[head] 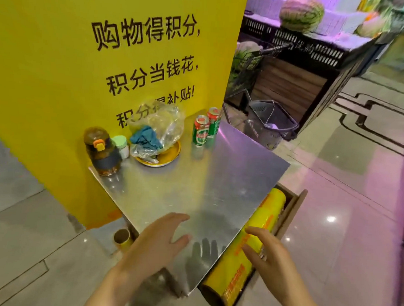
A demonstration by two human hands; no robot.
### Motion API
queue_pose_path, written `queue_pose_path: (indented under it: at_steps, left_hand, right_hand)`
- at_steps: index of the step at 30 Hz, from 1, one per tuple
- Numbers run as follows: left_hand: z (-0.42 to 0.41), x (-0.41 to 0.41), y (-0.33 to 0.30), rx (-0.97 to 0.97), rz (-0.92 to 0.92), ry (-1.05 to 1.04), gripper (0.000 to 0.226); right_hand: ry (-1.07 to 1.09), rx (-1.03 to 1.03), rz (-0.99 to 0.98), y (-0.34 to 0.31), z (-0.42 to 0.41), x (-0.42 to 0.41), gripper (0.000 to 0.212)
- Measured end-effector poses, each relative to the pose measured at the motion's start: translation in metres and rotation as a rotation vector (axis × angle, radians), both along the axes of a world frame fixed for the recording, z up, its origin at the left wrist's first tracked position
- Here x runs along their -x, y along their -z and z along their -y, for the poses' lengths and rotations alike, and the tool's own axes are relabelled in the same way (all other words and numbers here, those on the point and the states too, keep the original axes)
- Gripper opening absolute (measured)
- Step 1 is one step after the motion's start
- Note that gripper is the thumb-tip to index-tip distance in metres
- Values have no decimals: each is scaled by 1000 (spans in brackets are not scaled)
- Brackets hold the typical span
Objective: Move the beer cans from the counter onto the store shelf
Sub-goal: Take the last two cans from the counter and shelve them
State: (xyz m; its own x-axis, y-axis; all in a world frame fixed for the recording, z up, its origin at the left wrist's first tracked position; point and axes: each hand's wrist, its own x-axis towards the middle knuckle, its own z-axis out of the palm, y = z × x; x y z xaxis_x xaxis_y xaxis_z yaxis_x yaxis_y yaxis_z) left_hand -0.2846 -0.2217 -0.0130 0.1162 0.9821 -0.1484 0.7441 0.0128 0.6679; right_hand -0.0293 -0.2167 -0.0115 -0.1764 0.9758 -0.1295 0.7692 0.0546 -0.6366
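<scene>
Standing at the far edge of the steel tabletop (213, 177), two green beer cans (206, 127) with red tops sit upright and touching each other, right beside the yellow sign panel (84, 51) with black characters. Neither can is held. Both hands hover over the near end, well apart from the cans. The left hand (160, 237) is spread with straight, relaxed fingers above the near left part of the tabletop, gripping nothing. The right hand (268, 254) is likewise loose and empty, its fingers extended above a large yellow roll of cling film (257, 232) that lies in a cardboard box (294, 205) along the tabletop's right edge.

On the far left of the tabletop stands an amber bottle (101, 151) with an orange clasp on its lid, and just right of it a small white jar with a pale green cap (121, 145). Next comes a gold-rimmed dish (170, 155) holding a crumpled clear plastic bag (157, 126) and a blue cloth (145, 137).

Beyond the tabletop on the right, a grey shopping basket (269, 123) rests on the floor, and a watermelon (301, 13) sits atop a dark produce stand (296, 71).
</scene>
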Motion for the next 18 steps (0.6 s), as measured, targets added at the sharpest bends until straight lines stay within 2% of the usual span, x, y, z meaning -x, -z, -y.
queue_pose_path:
  at_steps: [4,8,14,18]
  left_hand:
    - [-75,-23,5,-19,2,-5,47]
    - [-134,-36,28,14,29,-163,44]
    - [-214,-55,48,167,128,-364,50]
    - [-266,-62,54,190,199,-526,52]
  right_hand:
    - [-50,-2,9,12,-79,-16,31]
    - [-152,52,-13,26,-173,-26,34]
    - [-224,174,-185,49,-319,-18,43]
    - [-283,244,-234,66,-399,-2,50]
